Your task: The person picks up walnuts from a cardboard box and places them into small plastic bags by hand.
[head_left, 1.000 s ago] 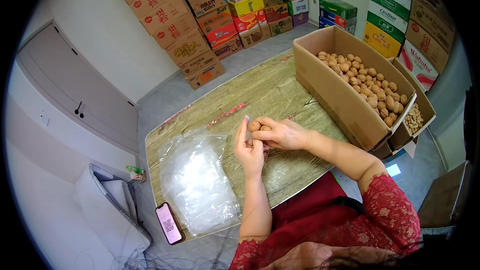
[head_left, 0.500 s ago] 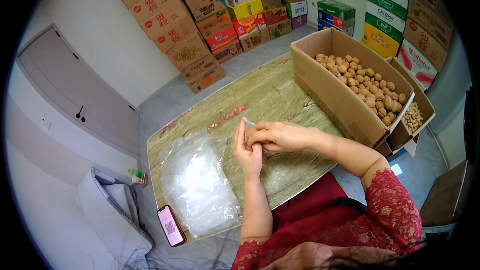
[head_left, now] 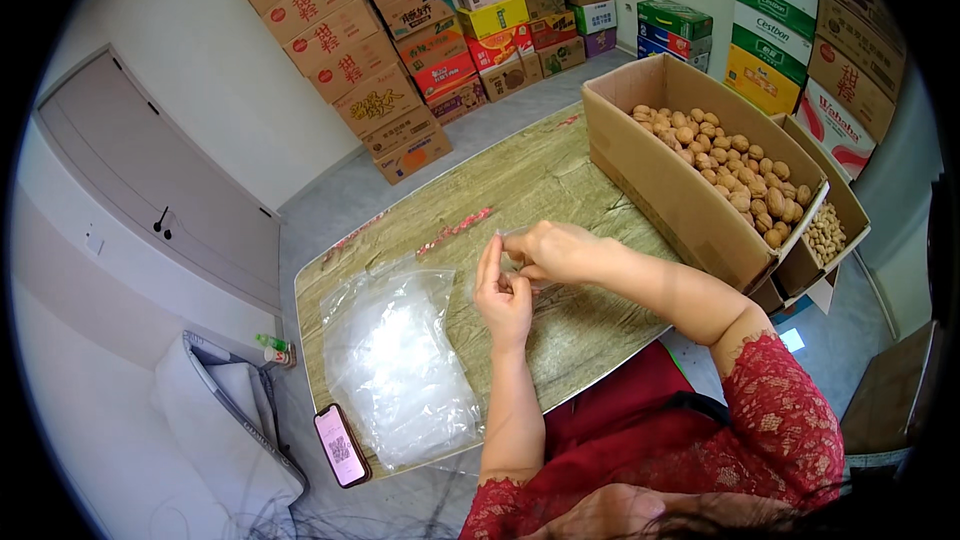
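Over the middle of the table (head_left: 530,165), my left hand (head_left: 503,302) and my right hand (head_left: 562,252) meet, fingers closed around a small clear plastic bag (head_left: 513,232). Only a bit of its edge shows past the fingertips; its contents are hidden. The left fingers point upward with the thumb bent in, while the right hand pinches from the other side. To the left of my hands lies a stack of clear plastic bags (head_left: 400,370). On the right stands a tall cardboard box (head_left: 655,190) of walnuts (head_left: 740,170).
Behind the walnut box, a second carton holds peanuts (head_left: 826,235). A phone (head_left: 341,446) with a lit screen lies at the table's near left corner. Stacked cartons (head_left: 390,90) line the far wall. A grey-white cloth bin (head_left: 215,420) and a green-capped bottle (head_left: 275,348) are at the left.
Both hands have shifted slightly to the right. My right hand has turned, its knuckles now higher, and less of the bag and its brownish contents shows between the fingers.
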Motion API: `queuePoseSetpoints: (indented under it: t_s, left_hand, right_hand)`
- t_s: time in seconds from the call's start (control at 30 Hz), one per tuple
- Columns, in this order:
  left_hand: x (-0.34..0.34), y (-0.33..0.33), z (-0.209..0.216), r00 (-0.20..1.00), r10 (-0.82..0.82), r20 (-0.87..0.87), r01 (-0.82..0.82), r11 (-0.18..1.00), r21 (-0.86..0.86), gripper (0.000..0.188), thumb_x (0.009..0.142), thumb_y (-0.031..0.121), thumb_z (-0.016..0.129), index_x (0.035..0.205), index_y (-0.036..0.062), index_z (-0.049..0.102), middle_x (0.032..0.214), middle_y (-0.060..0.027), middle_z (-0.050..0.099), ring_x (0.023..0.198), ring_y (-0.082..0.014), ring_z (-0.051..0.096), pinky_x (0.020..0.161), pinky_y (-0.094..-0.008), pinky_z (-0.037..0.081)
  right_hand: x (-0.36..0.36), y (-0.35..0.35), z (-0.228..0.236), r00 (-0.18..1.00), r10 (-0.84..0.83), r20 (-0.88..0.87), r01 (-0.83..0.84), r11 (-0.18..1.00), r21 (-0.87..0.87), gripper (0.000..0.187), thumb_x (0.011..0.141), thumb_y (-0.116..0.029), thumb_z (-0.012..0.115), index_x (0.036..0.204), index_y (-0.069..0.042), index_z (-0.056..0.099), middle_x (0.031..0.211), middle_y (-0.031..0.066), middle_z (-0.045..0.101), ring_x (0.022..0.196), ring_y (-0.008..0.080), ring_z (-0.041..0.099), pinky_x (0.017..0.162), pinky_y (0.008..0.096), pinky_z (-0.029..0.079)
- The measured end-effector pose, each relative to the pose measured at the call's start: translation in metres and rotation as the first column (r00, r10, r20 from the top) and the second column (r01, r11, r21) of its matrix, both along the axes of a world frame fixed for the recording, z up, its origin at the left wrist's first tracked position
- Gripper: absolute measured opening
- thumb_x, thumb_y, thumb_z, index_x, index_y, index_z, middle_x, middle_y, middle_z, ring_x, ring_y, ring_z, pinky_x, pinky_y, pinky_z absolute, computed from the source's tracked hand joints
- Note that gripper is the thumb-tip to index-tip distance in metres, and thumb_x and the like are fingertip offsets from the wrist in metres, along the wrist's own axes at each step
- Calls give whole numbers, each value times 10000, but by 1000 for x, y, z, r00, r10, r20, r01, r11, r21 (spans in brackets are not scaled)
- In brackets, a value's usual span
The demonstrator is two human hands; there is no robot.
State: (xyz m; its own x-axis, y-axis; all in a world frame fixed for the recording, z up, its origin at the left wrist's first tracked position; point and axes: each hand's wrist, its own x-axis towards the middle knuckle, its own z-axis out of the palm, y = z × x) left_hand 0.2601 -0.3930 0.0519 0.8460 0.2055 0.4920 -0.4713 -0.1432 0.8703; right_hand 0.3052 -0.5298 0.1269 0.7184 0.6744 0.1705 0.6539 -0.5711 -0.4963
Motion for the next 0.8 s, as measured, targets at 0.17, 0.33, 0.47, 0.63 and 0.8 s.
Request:
queuePoseSetpoints:
  t_s: [0.17, 0.33, 0.47, 0.63, 0.8]
  left_hand:
    - [-1, -5, 1, 999, -9, -31, 8, 999, -52, 601, 774, -138, 429, 1359, -10, 476, 1373, -120, 471, 640, -60, 587, 510, -197, 509]
    - [0, 0, -1, 1000, -19, -15, 14, 962, -272, 600, 793, -133, 419, 1385, -30, 427, 1316, -135, 522, 615, -55, 573, 495, -197, 482]
    - [-6, -4, 14, 985, -168, -50, 111, 821, -559, 599, 814, -120, 402, 1406, -26, 390, 1324, -140, 524, 572, -34, 507, 470, -190, 449]
    - [-5, 17, 5, 948, -310, 73, 263, 632, -730, 573, 836, -97, 413, 1405, -45, 376, 1369, -144, 498, 557, -29, 460, 469, -194, 456]
    - [0, 9, 8, 914, -393, 100, 332, 582, -743, 560, 847, -77, 429, 1404, -45, 380, 1396, -137, 470, 565, -32, 467, 479, -202, 468]
  right_hand:
    - [5, 5, -6, 989, -135, 57, 134, 991, 31, 323, 792, -168, 657, 1087, -42, 617, 890, 229, 659, 808, 409, 646, 715, 446, 526]
    - [-19, 7, 16, 980, -100, 171, 111, 992, -54, 312, 818, -257, 659, 1076, -84, 630, 1028, 210, 636, 899, 368, 647, 752, 413, 535]
    - [-71, -49, 82, 882, -117, 457, 188, 976, -112, 312, 832, -254, 669, 1116, -134, 620, 1142, 115, 625, 995, 295, 633, 808, 382, 535]
    - [-59, -144, 119, 719, -308, 624, 516, 837, -181, 274, 852, -246, 620, 1063, -71, 615, 1014, 130, 634, 906, 330, 633, 793, 433, 513]
    - [-6, -264, 78, 903, -404, 147, 410, 706, -578, 630, 775, -476, 679, 1276, -118, 546, 1160, 196, 608, 1086, 342, 583, 889, 434, 482]
